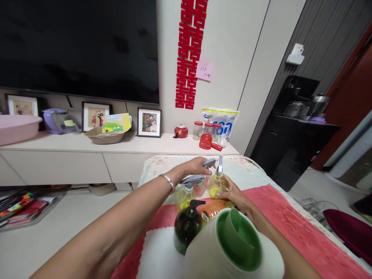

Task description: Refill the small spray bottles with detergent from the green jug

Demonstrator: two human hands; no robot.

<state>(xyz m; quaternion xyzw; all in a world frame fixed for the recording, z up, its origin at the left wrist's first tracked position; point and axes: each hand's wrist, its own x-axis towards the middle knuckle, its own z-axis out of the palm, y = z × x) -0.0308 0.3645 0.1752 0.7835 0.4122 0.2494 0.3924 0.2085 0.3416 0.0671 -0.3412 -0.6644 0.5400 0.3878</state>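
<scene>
My left hand, with a silver bracelet on its wrist, is closed at a grey spray trigger head; what lies below that head is partly hidden. My right hand grips a clear spray bottle with yellow liquid low inside and a pale trigger on top. A second clear bottle with yellow liquid stands below my left wrist under a grey spray head. Closer to me are a dark green pump bottle, an orange bottle and a large white jug with a green cap.
The table carries a red cloth and a white mat. Behind it, a white cabinet holds glass jars, a printed bag, picture frames and a basket. A black cabinet stands right.
</scene>
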